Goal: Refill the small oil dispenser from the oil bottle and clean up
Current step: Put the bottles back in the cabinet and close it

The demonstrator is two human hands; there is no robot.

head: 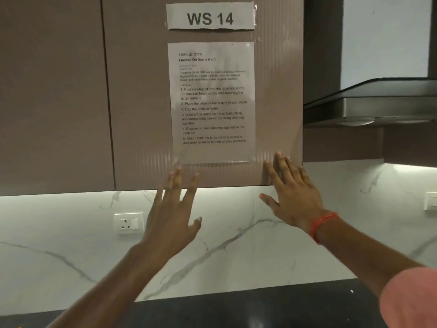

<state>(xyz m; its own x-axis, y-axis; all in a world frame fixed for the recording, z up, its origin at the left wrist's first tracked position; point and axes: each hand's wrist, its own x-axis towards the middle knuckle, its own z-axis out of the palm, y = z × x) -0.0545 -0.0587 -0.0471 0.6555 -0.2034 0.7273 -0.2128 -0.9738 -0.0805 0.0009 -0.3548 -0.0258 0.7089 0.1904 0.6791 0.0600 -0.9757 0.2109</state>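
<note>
Both arms raised and stretched forward toward the wall cabinet (142, 91). Left hand (172, 209) flat, fingers straight and spread, tips at the lower edge of the cabinet door; holds nothing. Right hand (290, 195) likewise flat, fingers straight, tips over the door's lower right corner just beside the printed sheet; holds nothing. Whether either hand touches the door, cannot tell. Orange band (321, 224) on the right wrist; pink sleeve (411, 299) at the frame's lower right.

Counts, large to small: one marble backsplash (71, 245); two cabinet doors in view; one range hood (369, 107); one dark countertop (236, 308); two papers, an instruction sheet (212, 102) and a "WS 14" label (210, 16); two wall sockets, one at (128, 223), one at the right edge.

Oil bottle and dispenser: neither in view.
</note>
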